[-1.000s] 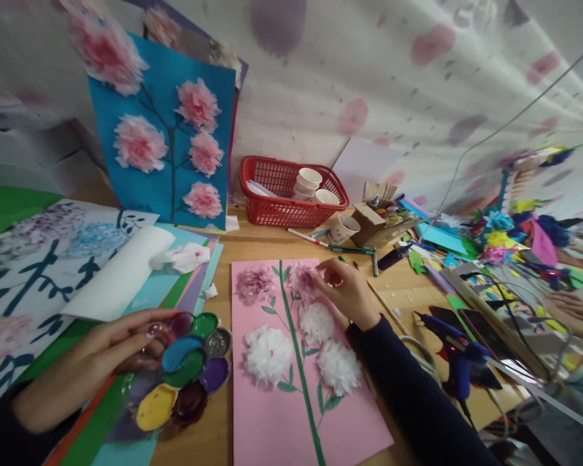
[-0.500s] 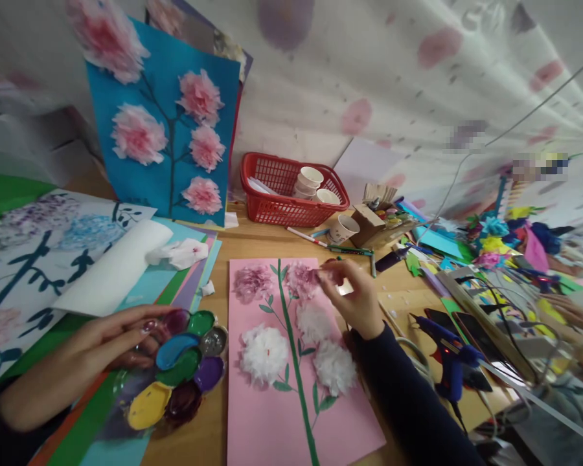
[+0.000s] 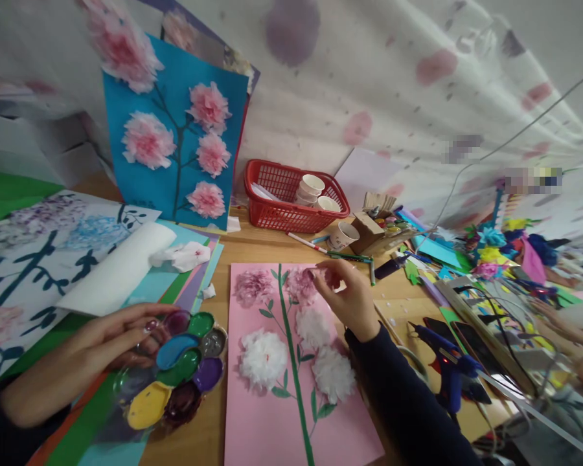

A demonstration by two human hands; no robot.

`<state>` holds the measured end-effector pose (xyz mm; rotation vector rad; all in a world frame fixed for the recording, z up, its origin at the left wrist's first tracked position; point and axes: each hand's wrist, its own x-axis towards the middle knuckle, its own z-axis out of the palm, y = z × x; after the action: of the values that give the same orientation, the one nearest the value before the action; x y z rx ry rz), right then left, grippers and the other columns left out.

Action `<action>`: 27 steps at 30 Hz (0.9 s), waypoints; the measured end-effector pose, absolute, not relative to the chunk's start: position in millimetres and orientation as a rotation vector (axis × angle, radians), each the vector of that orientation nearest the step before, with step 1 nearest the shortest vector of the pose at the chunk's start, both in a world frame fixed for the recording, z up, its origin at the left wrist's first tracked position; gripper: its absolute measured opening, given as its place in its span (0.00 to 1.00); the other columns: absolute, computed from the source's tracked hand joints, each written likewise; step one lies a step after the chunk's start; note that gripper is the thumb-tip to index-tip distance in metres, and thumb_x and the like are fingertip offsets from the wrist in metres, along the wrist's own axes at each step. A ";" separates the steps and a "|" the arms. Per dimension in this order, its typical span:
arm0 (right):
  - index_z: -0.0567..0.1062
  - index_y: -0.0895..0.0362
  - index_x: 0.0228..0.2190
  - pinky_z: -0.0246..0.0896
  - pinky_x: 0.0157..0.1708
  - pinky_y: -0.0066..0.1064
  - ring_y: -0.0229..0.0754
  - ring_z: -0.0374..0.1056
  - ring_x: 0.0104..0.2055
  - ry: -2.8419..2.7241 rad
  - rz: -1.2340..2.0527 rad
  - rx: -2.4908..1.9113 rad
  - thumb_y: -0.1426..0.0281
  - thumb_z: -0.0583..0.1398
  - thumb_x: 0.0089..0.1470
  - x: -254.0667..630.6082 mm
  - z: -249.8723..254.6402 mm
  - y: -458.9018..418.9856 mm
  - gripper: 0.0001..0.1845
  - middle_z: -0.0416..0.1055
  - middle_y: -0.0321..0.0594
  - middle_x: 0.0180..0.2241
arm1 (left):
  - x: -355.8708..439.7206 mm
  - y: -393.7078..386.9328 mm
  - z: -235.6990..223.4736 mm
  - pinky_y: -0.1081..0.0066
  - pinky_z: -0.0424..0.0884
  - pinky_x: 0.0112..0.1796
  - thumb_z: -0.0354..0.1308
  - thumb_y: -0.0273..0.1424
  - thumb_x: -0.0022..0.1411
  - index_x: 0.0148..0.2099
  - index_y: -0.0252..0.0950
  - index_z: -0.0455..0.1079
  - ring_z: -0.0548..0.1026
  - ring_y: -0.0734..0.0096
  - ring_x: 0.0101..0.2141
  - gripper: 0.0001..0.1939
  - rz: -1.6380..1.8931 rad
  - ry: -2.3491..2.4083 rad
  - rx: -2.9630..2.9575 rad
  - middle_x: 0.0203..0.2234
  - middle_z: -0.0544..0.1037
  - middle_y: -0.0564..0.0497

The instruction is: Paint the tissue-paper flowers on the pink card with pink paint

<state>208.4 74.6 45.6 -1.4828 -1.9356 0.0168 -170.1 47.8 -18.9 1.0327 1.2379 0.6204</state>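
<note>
My left hand (image 3: 109,340) grips a round paint palette (image 3: 179,362) at its left rim, fingers closed round the edge. Its wells hold green, blue, purple, yellow, grey and dark red paint. On the table lies a pink sheet (image 3: 260,430) with a painted green stem (image 3: 297,382) and leaves. Thumb and fingers of my right hand (image 3: 352,298) pinch the right edge of a mauve-tinted tissue paper flower (image 3: 300,285) near the sheet's top. A second tinted flower (image 3: 253,287) sits left of the stem. Several white flowers, one at the left (image 3: 263,358), are lower down.
Behind the sheet stand a red basket (image 3: 291,217) with paper cups and a single paper cup (image 3: 344,236). A blue flower picture (image 3: 168,175) leans at the back left. At right are a glue gun (image 3: 447,362), phones, cables and another person's hands (image 3: 563,336).
The right hand's fingers shift slightly at the edge of the mauve flower, staying beside it. The left hand keeps its hold on the palette. The view tilts a little.
</note>
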 end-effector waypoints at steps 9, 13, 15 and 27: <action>0.70 0.55 0.31 0.53 0.24 0.25 0.33 0.57 0.21 -1.885 0.055 -1.575 0.62 0.59 0.53 200.5 47.5 89.2 0.09 0.62 0.31 0.20 | -160.5 48.3 -6.0 0.70 0.77 0.29 0.66 0.53 0.38 0.46 0.40 0.75 0.77 0.61 0.30 0.34 0.675 1.298 0.946 0.29 0.79 0.49; 0.69 0.56 0.27 0.50 0.23 0.25 0.33 0.56 0.20 -1.955 0.109 -1.656 0.62 0.60 0.50 202.1 50.0 93.5 0.10 0.61 0.30 0.19 | -157.8 48.7 -3.5 0.69 0.77 0.30 0.66 0.52 0.38 0.46 0.38 0.74 0.77 0.61 0.31 0.34 0.673 1.297 0.927 0.29 0.79 0.49; 0.71 0.56 0.26 0.50 0.22 0.25 0.33 0.57 0.20 -1.926 0.144 -1.699 0.60 0.60 0.50 204.8 52.6 94.4 0.12 0.61 0.31 0.18 | -157.9 49.0 -4.2 0.69 0.77 0.30 0.65 0.53 0.39 0.46 0.38 0.73 0.77 0.61 0.31 0.34 0.672 1.305 0.923 0.30 0.79 0.48; 0.72 0.55 0.27 0.49 0.18 0.26 0.34 0.58 0.16 -1.676 0.112 -1.678 0.57 0.57 0.54 221.5 48.9 74.1 0.15 0.63 0.31 0.15 | -152.4 49.9 4.7 0.66 0.78 0.30 0.65 0.50 0.35 0.42 0.38 0.74 0.77 0.60 0.30 0.32 0.679 1.347 0.948 0.31 0.79 0.46</action>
<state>221.5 74.1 48.9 -1.6780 -1.6762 0.1121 -152.4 49.9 4.7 0.9477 1.3471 0.6786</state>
